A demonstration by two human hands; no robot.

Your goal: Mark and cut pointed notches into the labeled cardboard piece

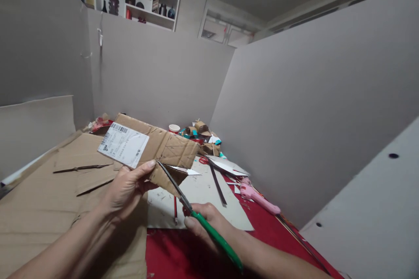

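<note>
My left hand [129, 187] pinches the lower edge of a creased cardboard piece [178, 150] and holds it up above the table. A white printed label [123, 144] covers the left part of that piece. In my right hand [204, 222] are green-handled scissors [185, 200], my fingers closed around the handle. The scissor blades lie across the cardboard near my left thumb, and a cut flap hangs below them. Underneath, a black-and-red pencil [176, 210] rests on a pale board [203, 196].
A large cardboard sheet [29, 200] with slits covers the table's left side. At right on the red tablecloth [262, 233] lies a pink glue gun [258, 197]. Red-handled scissors [203, 160], a white cup [174, 128] and cardboard scraps [203, 128] sit toward the back. Grey partitions [157, 69] stand around.
</note>
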